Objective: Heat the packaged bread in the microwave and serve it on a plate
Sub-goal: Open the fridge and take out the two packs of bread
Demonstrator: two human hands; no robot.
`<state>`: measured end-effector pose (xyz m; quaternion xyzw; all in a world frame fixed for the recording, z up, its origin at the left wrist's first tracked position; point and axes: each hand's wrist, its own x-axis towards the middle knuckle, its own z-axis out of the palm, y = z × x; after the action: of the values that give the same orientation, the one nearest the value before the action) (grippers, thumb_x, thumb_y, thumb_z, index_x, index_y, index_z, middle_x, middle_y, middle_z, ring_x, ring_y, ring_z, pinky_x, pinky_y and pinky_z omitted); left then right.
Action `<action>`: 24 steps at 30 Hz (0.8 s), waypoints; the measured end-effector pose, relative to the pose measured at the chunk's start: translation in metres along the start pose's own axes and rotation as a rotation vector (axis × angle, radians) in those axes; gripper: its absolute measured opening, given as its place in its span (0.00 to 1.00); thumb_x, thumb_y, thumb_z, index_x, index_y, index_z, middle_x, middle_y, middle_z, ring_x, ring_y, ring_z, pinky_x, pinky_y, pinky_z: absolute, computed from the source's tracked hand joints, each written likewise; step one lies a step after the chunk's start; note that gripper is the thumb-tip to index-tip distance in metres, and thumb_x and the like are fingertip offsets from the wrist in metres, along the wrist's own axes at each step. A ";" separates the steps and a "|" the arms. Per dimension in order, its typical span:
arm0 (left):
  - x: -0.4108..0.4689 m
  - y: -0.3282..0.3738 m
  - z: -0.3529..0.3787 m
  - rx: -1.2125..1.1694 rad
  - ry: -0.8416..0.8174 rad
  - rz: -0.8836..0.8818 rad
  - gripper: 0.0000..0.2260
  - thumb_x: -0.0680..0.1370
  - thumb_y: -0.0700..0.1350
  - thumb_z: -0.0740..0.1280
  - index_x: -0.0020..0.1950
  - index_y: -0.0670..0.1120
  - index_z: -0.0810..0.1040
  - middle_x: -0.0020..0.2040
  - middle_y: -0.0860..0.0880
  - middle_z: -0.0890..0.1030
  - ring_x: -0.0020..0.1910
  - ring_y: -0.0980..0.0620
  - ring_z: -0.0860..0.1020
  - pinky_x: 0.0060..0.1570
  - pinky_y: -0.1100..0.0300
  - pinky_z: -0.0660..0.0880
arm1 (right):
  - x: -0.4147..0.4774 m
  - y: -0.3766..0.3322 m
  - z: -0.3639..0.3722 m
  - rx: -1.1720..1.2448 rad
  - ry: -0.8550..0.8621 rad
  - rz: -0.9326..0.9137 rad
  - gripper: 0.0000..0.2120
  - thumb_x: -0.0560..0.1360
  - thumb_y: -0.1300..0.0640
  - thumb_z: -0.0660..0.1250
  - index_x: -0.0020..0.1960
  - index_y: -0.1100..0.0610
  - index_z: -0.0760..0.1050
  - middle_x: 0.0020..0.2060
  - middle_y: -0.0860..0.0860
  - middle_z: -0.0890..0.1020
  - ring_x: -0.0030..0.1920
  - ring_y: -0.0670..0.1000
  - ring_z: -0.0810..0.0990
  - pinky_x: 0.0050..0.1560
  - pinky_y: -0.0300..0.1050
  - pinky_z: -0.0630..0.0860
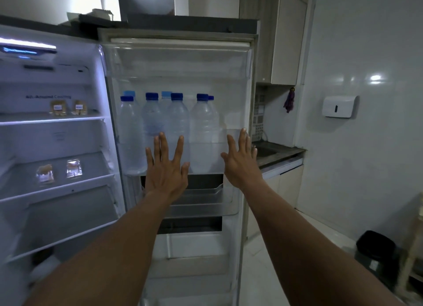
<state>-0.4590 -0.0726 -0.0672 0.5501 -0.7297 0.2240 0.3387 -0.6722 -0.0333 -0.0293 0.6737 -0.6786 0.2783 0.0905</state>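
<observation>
One view only: a head-worn, wide-angle camera facing forward and slightly down. It stands close to the inner side of the open fridge door [178, 60], which fills the centre of the frame. Both forearms enter from the lower edge, with the left hand [166, 166] and right hand [241, 161] at mid-frame. The fridge shelves [57, 120] occupy the left third, seen obliquely. The surface [281, 154] and wall [366, 145] lie farther off at right, bowed by the lens.

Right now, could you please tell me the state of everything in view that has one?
Fridge door: open wide.
Fridge light: on.
Water bottles: capped, upright in door shelf.
Bread packets: on fridge shelves, untouched.
Left hand: open, fingers spread.
Right hand: open, fingers spread.
</observation>
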 end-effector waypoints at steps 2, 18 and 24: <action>0.003 0.006 0.004 0.006 0.011 -0.015 0.33 0.81 0.60 0.48 0.81 0.53 0.36 0.80 0.39 0.34 0.79 0.40 0.34 0.76 0.41 0.35 | 0.006 0.007 0.002 0.023 0.002 -0.016 0.31 0.85 0.48 0.51 0.80 0.49 0.38 0.77 0.56 0.29 0.76 0.58 0.28 0.76 0.65 0.39; 0.024 0.040 0.013 0.138 -0.074 -0.091 0.33 0.83 0.60 0.48 0.79 0.53 0.30 0.78 0.40 0.28 0.78 0.41 0.31 0.76 0.37 0.36 | 0.038 0.034 0.016 0.082 0.026 -0.080 0.35 0.85 0.51 0.51 0.78 0.50 0.26 0.76 0.55 0.28 0.77 0.58 0.29 0.75 0.62 0.37; 0.027 0.046 0.012 0.157 -0.106 -0.088 0.33 0.83 0.60 0.47 0.80 0.52 0.31 0.79 0.40 0.30 0.79 0.41 0.32 0.76 0.38 0.35 | 0.044 0.040 0.019 0.076 -0.030 -0.099 0.35 0.84 0.52 0.51 0.79 0.52 0.28 0.77 0.56 0.29 0.77 0.59 0.30 0.77 0.63 0.37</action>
<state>-0.5106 -0.0849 -0.0536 0.6176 -0.7020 0.2357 0.2649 -0.7097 -0.0834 -0.0329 0.7135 -0.6346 0.2890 0.0685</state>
